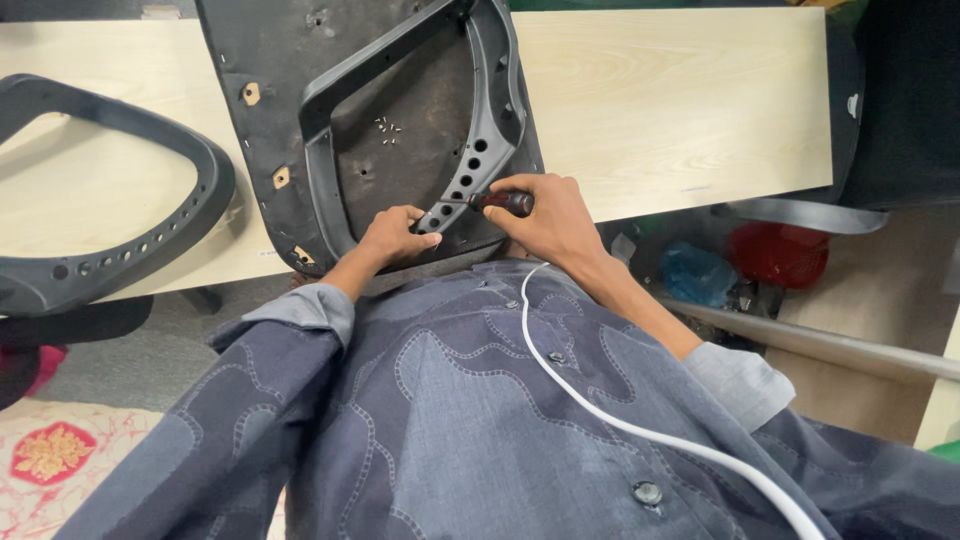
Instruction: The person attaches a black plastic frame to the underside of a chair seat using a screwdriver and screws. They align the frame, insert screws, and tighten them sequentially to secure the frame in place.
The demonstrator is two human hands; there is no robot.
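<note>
Closest to me, a white cable [640, 430] is trailing over my blue shirt. Beyond it my right hand [553, 215] is gripping a screwdriver [503, 202], its tip meeting the grey armrest [480, 130]. My left hand [395, 235] is pinching that armrest's near end. Both are lying on the upturned black seat base [290, 60], on the pale counter [680, 100].

— What is concealed near the hands?

— The screwdriver [503, 202] tip is covered by the armrest [470, 150] beside the right hand [550, 215]; its handle is largely wrapped by fingers.

— And beyond?

— The seat base [290, 110] above the left hand [397, 235] is cut off by the top edge. The small screws [388, 128] cannot be counted.
</note>
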